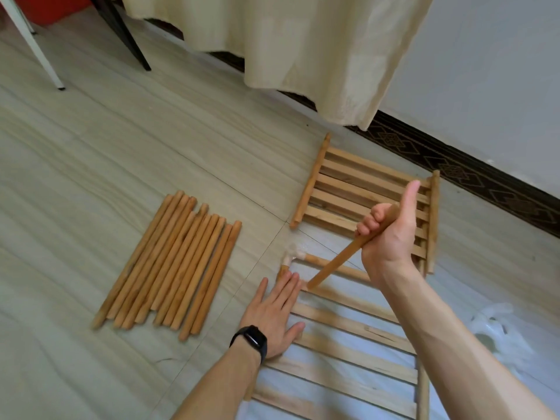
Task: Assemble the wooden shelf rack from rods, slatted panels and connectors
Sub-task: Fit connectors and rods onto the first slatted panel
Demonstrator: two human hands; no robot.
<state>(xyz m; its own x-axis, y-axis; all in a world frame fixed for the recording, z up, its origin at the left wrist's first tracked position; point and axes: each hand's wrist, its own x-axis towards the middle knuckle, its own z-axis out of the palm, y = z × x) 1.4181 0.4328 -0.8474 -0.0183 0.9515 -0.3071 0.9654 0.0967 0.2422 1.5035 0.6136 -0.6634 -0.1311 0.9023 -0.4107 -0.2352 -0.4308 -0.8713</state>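
**Right hand grips a rod, left hand flat on the near panel**

Right hand (391, 234), centre right of frame: four fingers curled tight round a single rod (342, 259), thumb stuck straight up, clear of the wood. Forearm enters from the lower right corner. The rod slants down and to the left; its lower tip sits just beside the left fingertips, at the near panel's top slat. Contact there cannot be made out.

Left hand (274, 313), lower centre: palm down, fingers straight and close together, thumb splayed to the right, pressed on the left edge of the near slatted panel (348, 353). Black watch (251, 341) on that wrist.

White connector (292, 256) at the panel's upper left corner, blurred; shape hard to read.

Second slatted panel (363, 189) lies flat on the floor at upper right, its lower right part behind the right hand. Loose rods (169, 265) lie side by side at centre left.

Right forearm hides the near panel's right side; the bottom edge cuts the panel off. White plastic (500, 334) at far right, indistinct.
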